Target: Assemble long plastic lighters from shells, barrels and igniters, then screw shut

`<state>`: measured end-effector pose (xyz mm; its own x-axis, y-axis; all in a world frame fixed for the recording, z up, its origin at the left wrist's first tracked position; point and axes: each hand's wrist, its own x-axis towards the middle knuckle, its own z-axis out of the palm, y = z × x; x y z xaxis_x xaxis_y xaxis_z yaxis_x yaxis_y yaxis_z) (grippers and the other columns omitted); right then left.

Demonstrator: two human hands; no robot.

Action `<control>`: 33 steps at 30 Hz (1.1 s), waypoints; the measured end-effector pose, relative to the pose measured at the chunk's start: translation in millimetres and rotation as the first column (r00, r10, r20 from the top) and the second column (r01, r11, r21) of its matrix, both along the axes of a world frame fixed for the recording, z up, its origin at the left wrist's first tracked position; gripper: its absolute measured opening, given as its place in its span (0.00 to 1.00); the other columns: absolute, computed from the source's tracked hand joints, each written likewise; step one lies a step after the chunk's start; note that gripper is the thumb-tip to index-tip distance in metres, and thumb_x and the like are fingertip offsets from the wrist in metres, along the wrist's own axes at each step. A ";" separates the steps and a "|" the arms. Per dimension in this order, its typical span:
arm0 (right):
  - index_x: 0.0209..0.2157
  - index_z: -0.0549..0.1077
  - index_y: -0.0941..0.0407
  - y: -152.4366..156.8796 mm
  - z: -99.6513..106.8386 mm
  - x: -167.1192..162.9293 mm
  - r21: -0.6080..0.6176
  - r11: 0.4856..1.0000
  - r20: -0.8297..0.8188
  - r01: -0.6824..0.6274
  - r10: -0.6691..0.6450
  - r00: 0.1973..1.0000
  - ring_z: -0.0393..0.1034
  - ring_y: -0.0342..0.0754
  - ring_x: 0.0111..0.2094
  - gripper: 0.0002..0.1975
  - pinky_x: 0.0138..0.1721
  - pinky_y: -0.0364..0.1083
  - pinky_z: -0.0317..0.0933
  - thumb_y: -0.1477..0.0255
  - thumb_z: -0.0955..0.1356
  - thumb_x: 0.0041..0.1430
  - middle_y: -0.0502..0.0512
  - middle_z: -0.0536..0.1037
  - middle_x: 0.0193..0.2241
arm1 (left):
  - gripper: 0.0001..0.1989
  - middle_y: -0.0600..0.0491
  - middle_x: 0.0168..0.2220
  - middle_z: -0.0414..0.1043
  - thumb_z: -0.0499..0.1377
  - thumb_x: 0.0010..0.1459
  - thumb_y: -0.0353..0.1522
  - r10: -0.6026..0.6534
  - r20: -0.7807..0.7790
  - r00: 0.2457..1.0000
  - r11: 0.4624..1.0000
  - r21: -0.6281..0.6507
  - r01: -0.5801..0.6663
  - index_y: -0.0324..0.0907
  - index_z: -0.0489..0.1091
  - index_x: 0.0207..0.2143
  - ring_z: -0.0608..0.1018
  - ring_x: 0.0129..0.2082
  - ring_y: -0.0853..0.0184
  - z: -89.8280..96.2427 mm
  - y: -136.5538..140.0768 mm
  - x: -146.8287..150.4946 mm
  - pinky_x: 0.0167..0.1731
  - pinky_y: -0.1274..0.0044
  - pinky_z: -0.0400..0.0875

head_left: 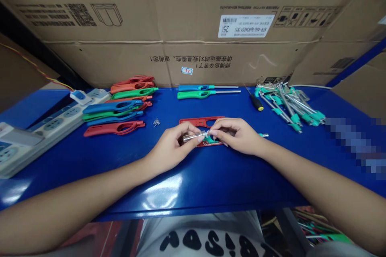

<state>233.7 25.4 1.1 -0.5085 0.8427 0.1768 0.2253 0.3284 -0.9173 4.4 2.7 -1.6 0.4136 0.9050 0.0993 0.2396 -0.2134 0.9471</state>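
My left hand (pixel 172 144) grips a small clear lighter fuel tank (pixel 193 137) between thumb and fingers, lying almost level. At the tank's right end, my right hand (pixel 238 135) pinches something small by the valve; the fingertips hide what it is. Just beneath both hands is a red lighter shell half (pixel 202 143) holding a green trigger part (pixel 211 139) and thin wires. A second red shell half (pixel 196 121) lies behind it. To the right of my right hand, a metal nozzle end (pixel 265 135) sticks out.
Several coloured lighter shells (pixel 114 128) lie at left, near a power strip (pixel 54 122) and a little pile of screws (pixel 156 122). Two lighters (pixel 193 95) rest at the back, a screwdriver (pixel 256 102) and metal nozzle tubes (pixel 289 104) at right. A cardboard wall (pixel 120 48) closes the back.
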 end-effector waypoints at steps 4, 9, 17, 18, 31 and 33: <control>0.32 0.76 0.58 0.3 -1.1 0.6 0.025 1.000 0.003 0.010 -0.010 1.000 0.64 0.39 0.24 0.16 0.25 0.40 0.61 0.59 0.70 0.63 0.53 0.74 0.29 | 0.12 0.52 0.33 0.75 0.62 0.63 0.40 -0.001 0.000 1.000 1.000 -0.007 0.001 0.39 0.72 0.39 0.75 0.32 0.68 -0.3 0.4 0.9 0.33 0.77 0.68; 0.32 0.76 0.59 -0.4 0.0 0.8 0.032 0.999 0.028 0.009 -0.010 1.000 0.64 0.40 0.25 0.17 0.25 0.40 0.60 0.58 0.70 0.62 0.53 0.74 0.29 | 0.13 0.51 0.35 0.76 0.63 0.63 0.41 0.004 -0.002 1.000 1.000 -0.003 -0.004 0.39 0.72 0.39 0.77 0.33 0.67 -1.3 1.1 0.8 0.35 0.76 0.69; 0.33 0.76 0.59 -0.1 0.3 1.6 0.047 0.999 0.045 0.003 -0.005 0.999 0.62 0.39 0.25 0.13 0.24 0.39 0.57 0.63 0.68 0.64 0.52 0.73 0.28 | 0.12 0.52 0.34 0.76 0.62 0.63 0.40 -0.015 0.017 1.000 1.000 0.005 0.015 0.39 0.72 0.39 0.77 0.34 0.67 -0.8 1.1 0.4 0.36 0.76 0.70; 0.33 0.75 0.59 -0.2 0.0 1.7 0.045 0.999 0.048 0.002 -0.004 0.999 0.62 0.39 0.25 0.13 0.25 0.39 0.57 0.62 0.68 0.64 0.52 0.73 0.28 | 0.12 0.52 0.34 0.76 0.62 0.63 0.40 -0.016 0.012 1.000 1.000 0.008 0.016 0.39 0.72 0.39 0.77 0.34 0.67 -0.9 1.0 0.4 0.36 0.76 0.70; 0.31 0.73 0.57 -1.8 -3.0 0.0 0.021 1.000 0.074 0.019 -0.021 0.997 0.59 0.40 0.23 0.20 0.22 0.40 0.53 0.54 0.69 0.61 0.49 0.70 0.24 | 0.11 0.51 0.34 0.77 0.62 0.63 0.39 0.016 -0.064 0.998 0.998 0.055 -0.012 0.40 0.72 0.38 0.77 0.33 0.67 2.5 -2.9 3.4 0.33 0.77 0.69; 0.31 0.73 0.58 -2.8 -3.3 -1.0 0.026 0.999 0.075 0.029 -0.031 0.997 0.58 0.39 0.22 0.20 0.22 0.40 0.52 0.54 0.69 0.61 0.49 0.70 0.24 | 0.10 0.51 0.34 0.78 0.62 0.63 0.38 0.019 -0.048 0.999 0.999 0.051 -0.016 0.40 0.72 0.37 0.77 0.33 0.67 1.6 -3.0 4.1 0.33 0.77 0.69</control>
<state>232.7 22.5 -2.3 -0.4958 0.8535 0.1602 0.3036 0.3432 -0.8888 8.6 -0.3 0.0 0.4031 0.9066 0.1249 0.2895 -0.2558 0.9224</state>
